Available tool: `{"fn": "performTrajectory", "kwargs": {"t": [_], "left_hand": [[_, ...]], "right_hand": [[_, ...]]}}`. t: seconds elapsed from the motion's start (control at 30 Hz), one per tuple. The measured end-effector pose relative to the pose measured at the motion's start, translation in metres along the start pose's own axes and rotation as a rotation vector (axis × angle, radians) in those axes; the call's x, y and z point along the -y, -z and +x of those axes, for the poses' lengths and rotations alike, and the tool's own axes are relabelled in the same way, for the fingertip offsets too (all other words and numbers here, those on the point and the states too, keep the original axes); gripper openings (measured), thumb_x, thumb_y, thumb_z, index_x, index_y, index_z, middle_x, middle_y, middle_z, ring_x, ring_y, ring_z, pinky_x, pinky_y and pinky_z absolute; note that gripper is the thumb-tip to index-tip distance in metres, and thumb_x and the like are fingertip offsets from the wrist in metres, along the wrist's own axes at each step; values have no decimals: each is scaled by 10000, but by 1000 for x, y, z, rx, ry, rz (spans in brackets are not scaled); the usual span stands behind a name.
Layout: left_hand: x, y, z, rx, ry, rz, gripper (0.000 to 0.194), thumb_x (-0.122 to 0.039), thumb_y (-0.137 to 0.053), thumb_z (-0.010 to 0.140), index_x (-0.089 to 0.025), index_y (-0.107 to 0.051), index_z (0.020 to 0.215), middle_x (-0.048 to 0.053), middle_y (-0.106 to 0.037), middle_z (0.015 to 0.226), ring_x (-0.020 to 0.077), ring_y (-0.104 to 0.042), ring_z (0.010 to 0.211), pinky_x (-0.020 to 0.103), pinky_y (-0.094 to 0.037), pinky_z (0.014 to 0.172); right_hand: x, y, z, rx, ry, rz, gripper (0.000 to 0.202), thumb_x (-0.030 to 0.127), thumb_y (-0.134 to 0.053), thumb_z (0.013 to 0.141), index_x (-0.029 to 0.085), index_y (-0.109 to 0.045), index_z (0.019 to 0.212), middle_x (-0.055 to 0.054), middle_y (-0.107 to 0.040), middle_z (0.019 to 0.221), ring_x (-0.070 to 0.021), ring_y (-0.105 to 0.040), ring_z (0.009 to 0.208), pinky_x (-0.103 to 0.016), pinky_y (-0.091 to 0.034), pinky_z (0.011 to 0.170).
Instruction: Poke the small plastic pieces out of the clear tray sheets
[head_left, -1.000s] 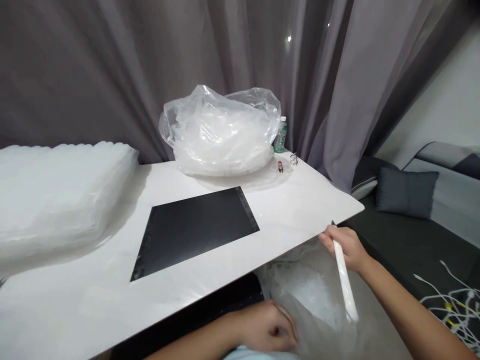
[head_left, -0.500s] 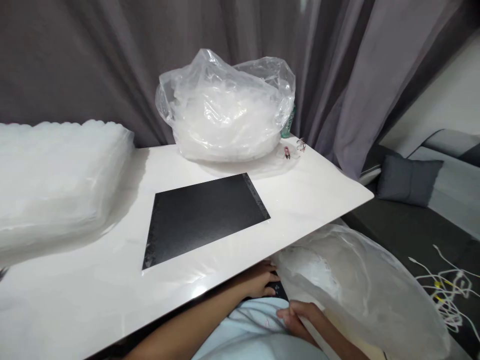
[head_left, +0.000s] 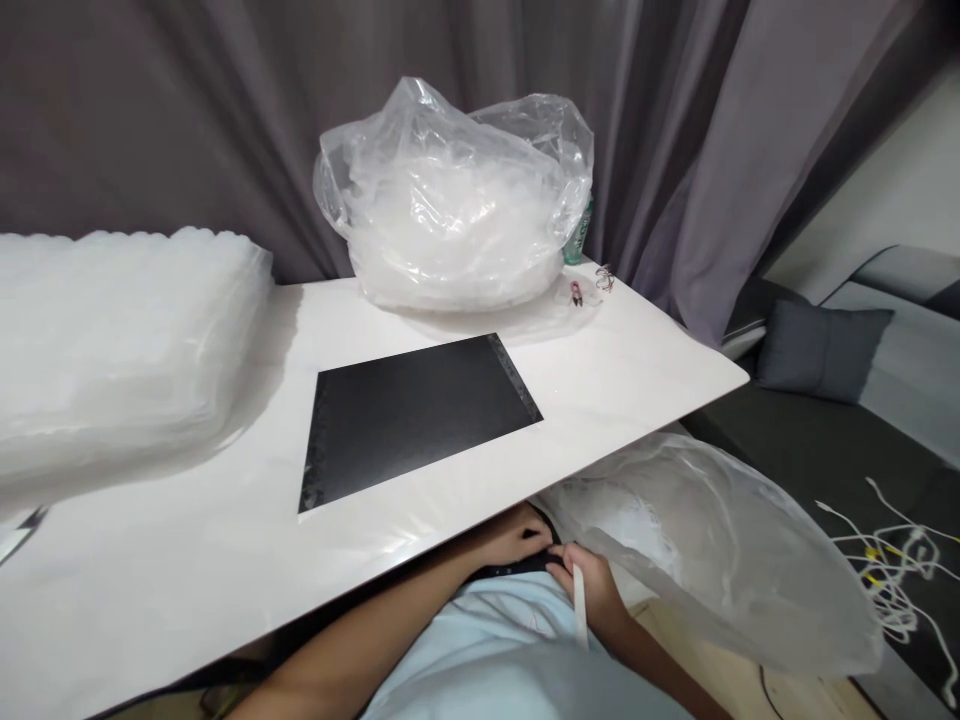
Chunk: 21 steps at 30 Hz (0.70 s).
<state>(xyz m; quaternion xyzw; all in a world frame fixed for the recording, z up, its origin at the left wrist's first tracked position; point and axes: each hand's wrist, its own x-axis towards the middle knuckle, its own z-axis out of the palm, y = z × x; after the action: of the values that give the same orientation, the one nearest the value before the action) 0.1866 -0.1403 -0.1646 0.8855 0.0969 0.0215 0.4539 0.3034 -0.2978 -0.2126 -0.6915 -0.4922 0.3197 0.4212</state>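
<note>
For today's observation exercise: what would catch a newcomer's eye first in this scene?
First the bulging clear plastic bag at the white table's far edge, then the black sheet lying flat mid-table. Below the near edge, the right hand, holding a white stick, meets the left hand beside another big clear bag.

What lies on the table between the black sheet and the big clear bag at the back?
Head view: only bare white tabletop separates the black sheet from the clear bag; small clips lie off to the bag's right.

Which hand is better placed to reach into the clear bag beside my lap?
Right hand, probably: it lies beside the clear bag, though holding a white stick. Left hand is farther, under the table edge.
</note>
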Motion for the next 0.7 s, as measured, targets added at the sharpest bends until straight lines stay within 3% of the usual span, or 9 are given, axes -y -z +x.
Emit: {"fn": "performTrajectory", "kwargs": {"t": [0.17,0.33,0.4,0.57,0.7], "left_hand": [[13,24,-39,-85,186,23,378,-385,-340,998,-160,-641,956,50,-641,925,167,-599,871,340,-463,849],[1,29,-67,65,114,26,247,-383,-531,909,-223,-697,999,45,-627,975,180,-579,888,265,-431,817],[-7,29,-69,105,79,52,197,-322,-594,867,-263,-692,1027,33,-597,1048,190,-546,945,271,-398,851],[-18,26,-61,134,66,119,96,-176,-627,792,-245,-693,803,-11,-560,1073,205,-475,1006,297,-333,899],[-15,24,-58,92,110,107,84,-165,-631,796,-207,-667,734,4,-571,1043,183,-501,953,271,-369,854]], "right_hand": [[1,-2,3,0,0,-35,291,409,-490,842,188,-649,739,-127,-731,802,-291,-696,705,-429,-563,664],[7,-2,8,43,93,-51,322,416,-454,875,202,-620,700,-141,-723,923,-286,-698,846,-419,-570,719],[8,-2,9,57,144,-76,311,395,-439,883,218,-622,706,-132,-724,883,-287,-695,859,-423,-570,725],[3,-2,3,47,240,-172,281,330,-426,891,247,-653,748,-105,-712,741,-283,-692,782,-434,-572,711],[-5,5,3,18,272,-253,301,283,-389,914,238,-685,876,-117,-726,840,-261,-701,774,-393,-583,692]]}}
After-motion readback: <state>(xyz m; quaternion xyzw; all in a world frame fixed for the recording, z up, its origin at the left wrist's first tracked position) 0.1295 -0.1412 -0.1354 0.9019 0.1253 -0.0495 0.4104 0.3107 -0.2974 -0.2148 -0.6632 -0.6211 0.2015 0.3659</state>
